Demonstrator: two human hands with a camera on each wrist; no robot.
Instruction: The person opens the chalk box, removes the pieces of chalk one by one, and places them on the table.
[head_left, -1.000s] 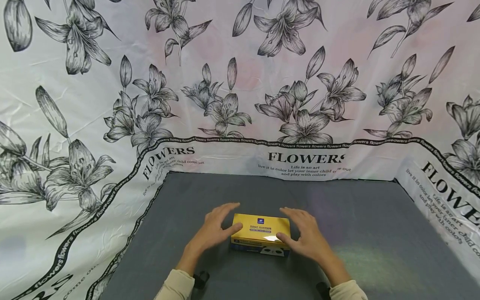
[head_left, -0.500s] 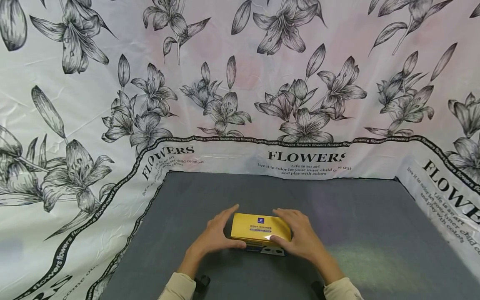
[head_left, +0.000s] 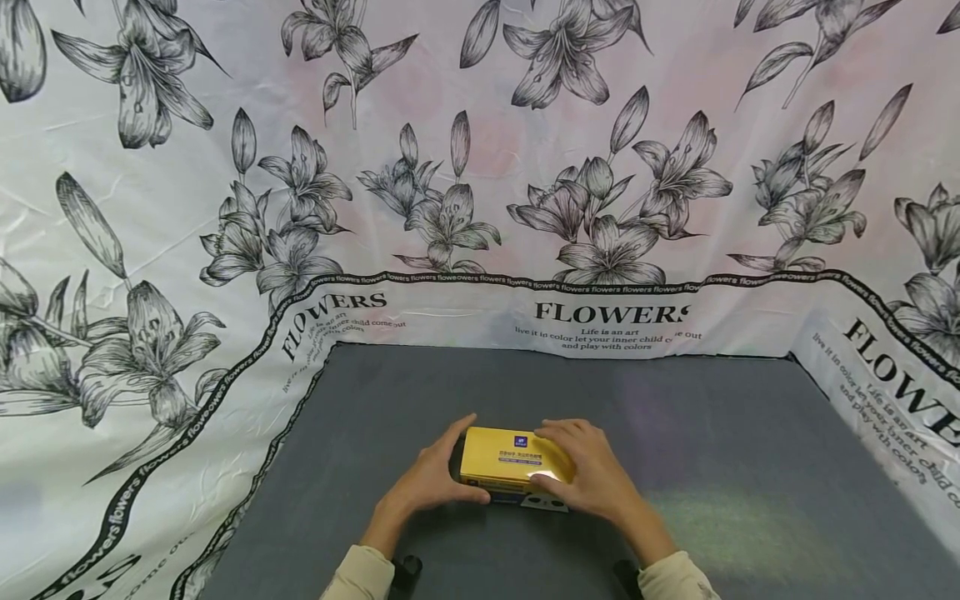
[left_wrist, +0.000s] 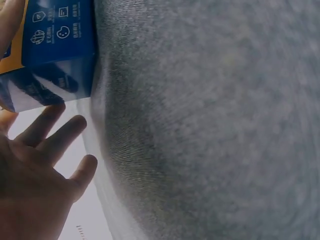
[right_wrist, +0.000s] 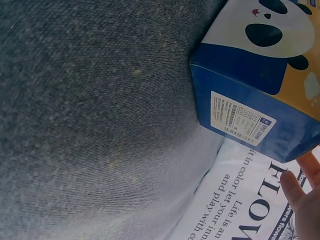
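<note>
A yellow box [head_left: 504,457] with a blue lower band and a panda print lies on the grey mat [head_left: 720,433], near its front edge. My left hand [head_left: 438,473] grips the box's left end, fingers behind it and thumb along the near side. My right hand [head_left: 585,467] lies over the box's right part, fingers curled on top and thumb at the near edge. The left wrist view has the box's blue end [left_wrist: 55,50] above my left hand's spread fingers [left_wrist: 55,135]. In the right wrist view the box's barcode side [right_wrist: 245,120] shows, with a right fingertip [right_wrist: 295,192] beyond it.
A white cloth printed with black lilies and the word FLOWERS [head_left: 611,314] rises behind the mat and along its left [head_left: 150,400] and right [head_left: 892,375] sides. Bare mat stretches to the right and behind the box.
Both hands closed in from beside the box onto it. The right hand slid over its top, and the box shifted a little left and tipped.
</note>
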